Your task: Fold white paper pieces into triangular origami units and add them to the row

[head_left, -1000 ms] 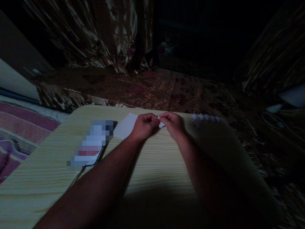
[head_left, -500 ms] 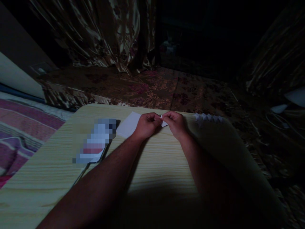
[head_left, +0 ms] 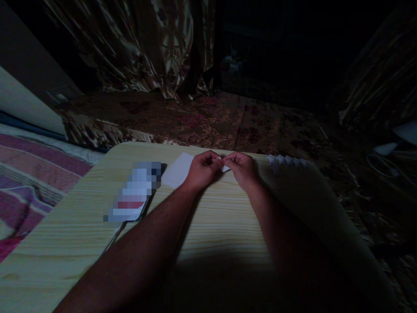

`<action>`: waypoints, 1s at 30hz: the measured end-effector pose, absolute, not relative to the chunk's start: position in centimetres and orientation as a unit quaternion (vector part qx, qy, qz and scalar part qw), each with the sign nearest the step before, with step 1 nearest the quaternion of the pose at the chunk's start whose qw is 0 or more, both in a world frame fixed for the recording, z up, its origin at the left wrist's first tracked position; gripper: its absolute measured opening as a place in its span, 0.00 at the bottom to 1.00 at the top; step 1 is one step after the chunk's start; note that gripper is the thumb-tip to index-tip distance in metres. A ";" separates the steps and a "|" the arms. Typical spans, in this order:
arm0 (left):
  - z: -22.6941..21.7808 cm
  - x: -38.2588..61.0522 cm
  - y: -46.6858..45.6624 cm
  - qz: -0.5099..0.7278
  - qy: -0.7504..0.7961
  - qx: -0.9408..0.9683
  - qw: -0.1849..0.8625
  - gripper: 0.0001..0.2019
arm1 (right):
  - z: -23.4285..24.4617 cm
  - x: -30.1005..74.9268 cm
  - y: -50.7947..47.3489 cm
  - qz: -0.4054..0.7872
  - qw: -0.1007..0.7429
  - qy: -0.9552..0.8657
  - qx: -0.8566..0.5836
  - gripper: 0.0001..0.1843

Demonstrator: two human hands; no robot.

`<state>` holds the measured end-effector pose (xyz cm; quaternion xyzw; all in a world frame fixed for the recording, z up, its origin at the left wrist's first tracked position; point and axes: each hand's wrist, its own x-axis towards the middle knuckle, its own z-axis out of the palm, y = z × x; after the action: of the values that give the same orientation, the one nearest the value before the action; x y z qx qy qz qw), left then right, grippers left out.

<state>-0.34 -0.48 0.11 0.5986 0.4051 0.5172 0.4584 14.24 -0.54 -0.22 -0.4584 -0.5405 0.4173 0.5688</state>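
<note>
A small piece of white paper (head_left: 225, 168) is pinched between both hands near the far edge of the table. My left hand (head_left: 204, 170) is closed on its left side, thumb and fingertips together. On its other side my right hand (head_left: 241, 167) grips it the same way. Fingers cover much of the paper, so its folds cannot be made out. White paper sheets (head_left: 177, 170) lie flat just left of my left hand. To the right of my right hand, several small folded white paper pieces (head_left: 287, 161) stand in a row.
A phone (head_left: 135, 193) with a blurred screen lies on the light wooden table (head_left: 221, 226), a cable running from its near end. A striped bed cover (head_left: 35, 169) is at the left. Behind the table are a patterned covered ledge (head_left: 195, 117) and a shiny curtain (head_left: 169, 48).
Both hands stay at the same spot, with small finger shifts on the paper. The whole view has moved slightly; the other things lie as before.
</note>
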 end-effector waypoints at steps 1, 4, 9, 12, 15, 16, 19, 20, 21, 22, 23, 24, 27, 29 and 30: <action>0.1 -0.3 -0.4 0.524 0.401 0.595 0.459 0.09 | -0.2 14.2 -0.6 0.422 0.568 -0.540 -0.456 0.07; 0.0 -0.3 -0.3 0.540 0.402 0.583 0.455 0.08 | 0.0 14.1 -0.7 0.441 0.568 -0.532 -0.446 0.09; -0.1 -0.4 -0.2 0.569 0.408 0.562 0.441 0.07 | 0.0 14.1 -0.7 0.473 0.580 -0.496 -0.441 0.12; 0.0 -0.4 -0.2 0.567 0.415 0.557 0.444 0.07 | 0.0 14.1 -0.7 0.471 0.577 -0.496 -0.447 0.11; 0.2 -0.3 -0.4 0.560 0.419 0.550 0.456 0.08 | 0.0 14.0 -0.7 0.461 0.575 -0.503 -0.452 0.10; 0.2 -0.3 -0.4 0.558 0.418 0.549 0.461 0.08 | 0.0 14.0 -0.7 0.458 0.575 -0.506 -0.451 0.09; 0.4 -0.2 -0.6 0.546 0.418 0.549 0.475 0.09 | 0.1 14.0 -0.7 0.453 0.574 -0.513 -0.449 0.08; 0.4 -0.3 -0.6 0.543 0.418 0.550 0.478 0.09 | 0.1 14.0 -0.7 0.452 0.573 -0.515 -0.450 0.08; 0.4 -0.3 -0.6 0.541 0.418 0.549 0.481 0.09 | 0.1 14.0 -0.7 0.451 0.571 -0.517 -0.451 0.08; 0.4 -0.3 -0.5 0.541 0.417 0.547 0.484 0.09 | 0.1 14.0 -0.8 0.450 0.569 -0.519 -0.451 0.07; 0.3 -0.4 -0.4 0.542 0.414 0.544 0.488 0.09 | 0.1 14.0 -0.8 0.449 0.568 -0.522 -0.451 0.07; 0.2 -0.4 -0.4 0.543 0.412 0.540 0.494 0.09 | 0.1 14.0 -0.9 0.447 0.568 -0.525 -0.450 0.07; 0.1 -0.6 -0.1 0.543 0.408 0.529 0.509 0.08 | 0.1 14.0 -0.9 0.444 0.569 -0.537 -0.437 0.06; 0.1 -0.6 -0.1 0.539 0.409 0.529 0.513 0.07 | 0.1 14.1 -0.9 0.448 0.571 -0.543 -0.423 0.06; 0.2 -0.6 -0.1 0.538 0.409 0.529 0.513 0.07 | 0.1 14.1 -0.9 0.451 0.573 -0.543 -0.416 0.06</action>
<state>-0.63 -0.09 0.15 0.5292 0.4094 0.5378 0.5130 14.09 -0.93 0.11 -0.4159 -0.5430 0.4514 0.5731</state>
